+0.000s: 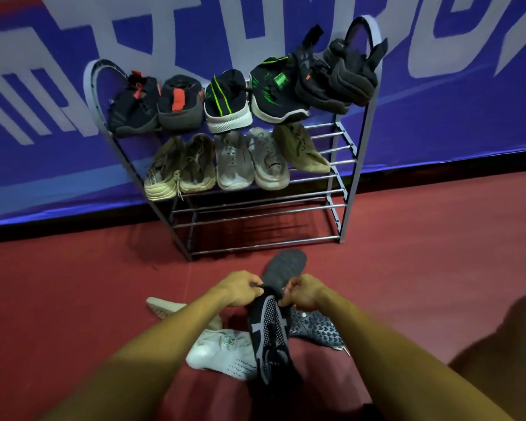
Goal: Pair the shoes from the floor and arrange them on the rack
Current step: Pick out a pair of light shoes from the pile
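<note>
My left hand [240, 288] and my right hand [304, 291] both pinch the top of a black knit shoe with grey dotted pattern [268, 332], held upright over the floor. A dark grey insole [284, 268] sticks up out of it between my hands. On the floor lie a white shoe [222, 354], a beige shoe [167, 306] partly hidden by my left arm, and a dark shoe sole-up [319, 329]. The metal shoe rack [345, 165] holds several dark shoes on its top shelf and several beige and grey shoes on the middle shelf.
The rack stands against a blue and white banner wall [438, 123] on a red floor [422, 253]. Its lower bars [255, 220] carry no shoes. The right end of the middle shelf has free bars. My knee [504, 338] shows at right.
</note>
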A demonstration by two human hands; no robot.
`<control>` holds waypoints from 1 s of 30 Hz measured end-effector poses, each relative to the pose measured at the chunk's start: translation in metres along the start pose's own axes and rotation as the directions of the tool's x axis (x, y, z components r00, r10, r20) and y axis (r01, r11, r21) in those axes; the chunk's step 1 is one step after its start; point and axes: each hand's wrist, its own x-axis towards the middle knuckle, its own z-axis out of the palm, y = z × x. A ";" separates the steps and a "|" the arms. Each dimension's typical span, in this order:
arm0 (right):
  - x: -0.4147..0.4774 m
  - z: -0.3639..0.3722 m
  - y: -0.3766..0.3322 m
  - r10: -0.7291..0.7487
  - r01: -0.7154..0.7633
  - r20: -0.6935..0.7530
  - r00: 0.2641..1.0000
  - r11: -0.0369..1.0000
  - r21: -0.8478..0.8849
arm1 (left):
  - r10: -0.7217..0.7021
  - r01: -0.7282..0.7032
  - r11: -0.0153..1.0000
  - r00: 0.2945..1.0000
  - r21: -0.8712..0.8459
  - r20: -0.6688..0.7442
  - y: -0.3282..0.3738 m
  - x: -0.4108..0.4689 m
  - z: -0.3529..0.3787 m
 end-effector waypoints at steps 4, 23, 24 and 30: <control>0.013 0.011 0.004 0.050 -0.049 0.007 0.999 0.997 -0.054 | -0.028 0.032 0.993 0.999 -0.114 0.041 -0.024 0.017 0.024; 0.101 0.147 -0.056 -0.003 0.063 0.157 0.988 0.923 -0.380 | -0.388 0.356 0.787 0.921 -0.504 0.044 -0.186 0.040 0.065; 0.104 0.155 -0.061 -0.003 0.073 0.172 0.985 0.912 -0.403 | -0.396 0.355 0.780 0.918 -0.514 0.033 -0.193 0.043 0.067; 0.126 0.182 -0.058 0.017 0.046 0.138 0.990 0.895 -0.443 | -0.454 0.335 0.730 0.889 -0.596 -0.057 -0.222 0.057 0.075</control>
